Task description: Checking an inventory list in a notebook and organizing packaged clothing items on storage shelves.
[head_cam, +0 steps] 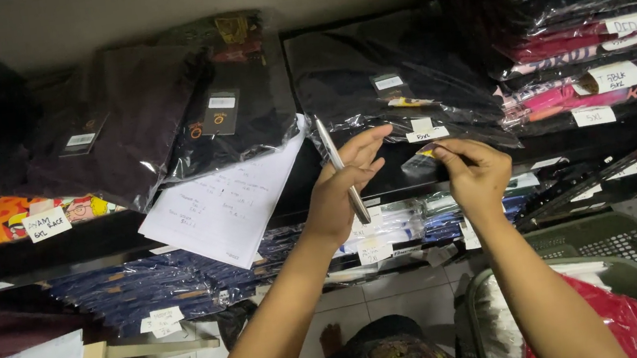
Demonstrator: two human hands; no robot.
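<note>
Dark wooden shelving (pixel 98 247) fills the view, its upper shelf loaded with folded garments in glossy clear plastic bags: a maroon-black stack (pixel 122 123) at the left, a flat black pack (pixel 395 78) in the middle, and at the right a tall pile of pink, red and black packs (pixel 602 27) with small white paper tags. Below, a row of navy folded packs (pixel 152 283) lies on the lower shelf. A green plastic basket (pixel 589 238) with mesh walls stands on the tiled floor at lower right, with red plastic-wrapped cloth in a second basket beside it.

Both forearms rise from the bottom edge, bare and angled up towards the shelf front. A white sheet of paper (pixel 227 203) with handwriting lies tilted against the shelf edge, just left of the left hand (pixel 341 192). That hand is half curled, palm turned to the shelf, fingers stretched towards the black pack's lower edge; it grips a slim silver pen (pixel 342 172), smooth and metallic, whose long axis runs steeply from upper left to lower right, across the palm.

The right hand (pixel 475 175) is closed in a pinch, thumb and fingertips nipping a corner of crinkled clear plastic wrap (pixel 424 158) at the front of the upper shelf.
</note>
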